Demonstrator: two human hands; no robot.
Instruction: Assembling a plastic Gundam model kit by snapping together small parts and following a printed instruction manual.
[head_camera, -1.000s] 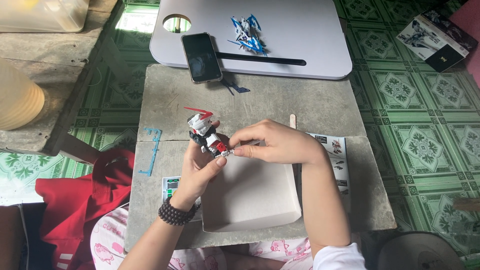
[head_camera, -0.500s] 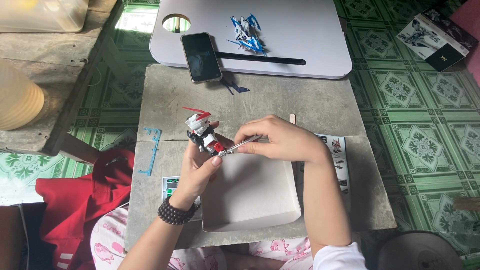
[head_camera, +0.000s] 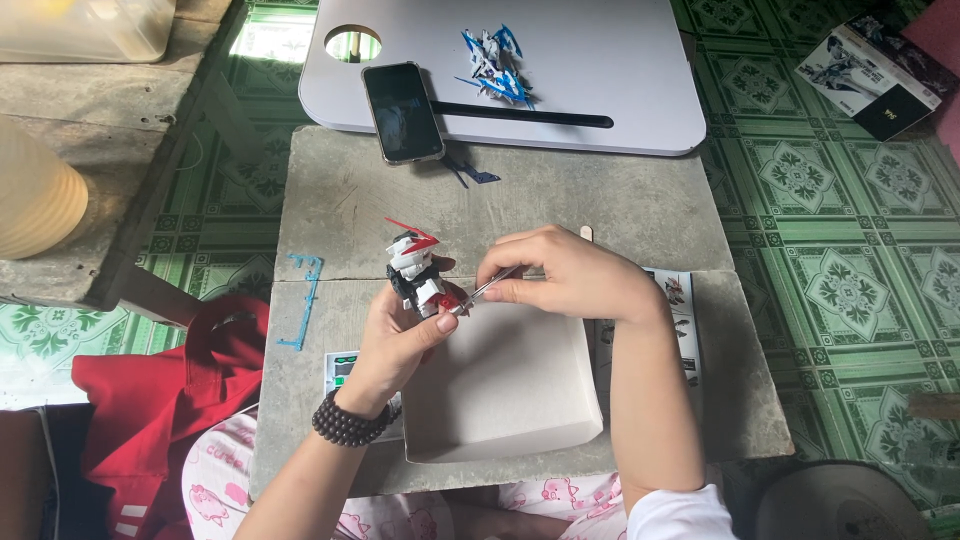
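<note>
Small robot model (head_camera: 418, 275): glossy plastic, white, red, black. Thin tool (head_camera: 492, 286) touching it looks metal, too small to be sure. Table slab (head_camera: 600, 205): rough matt concrete or stone. Box lid (head_camera: 505, 385): matt cardboard. Phone (head_camera: 402, 110): glossy glass. Floor tiles (head_camera: 830, 190): glazed, shiny.

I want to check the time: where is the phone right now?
In the head view, the phone lies face up at upper centre, overhanging the white tray's near edge, left of the blue model.
</note>
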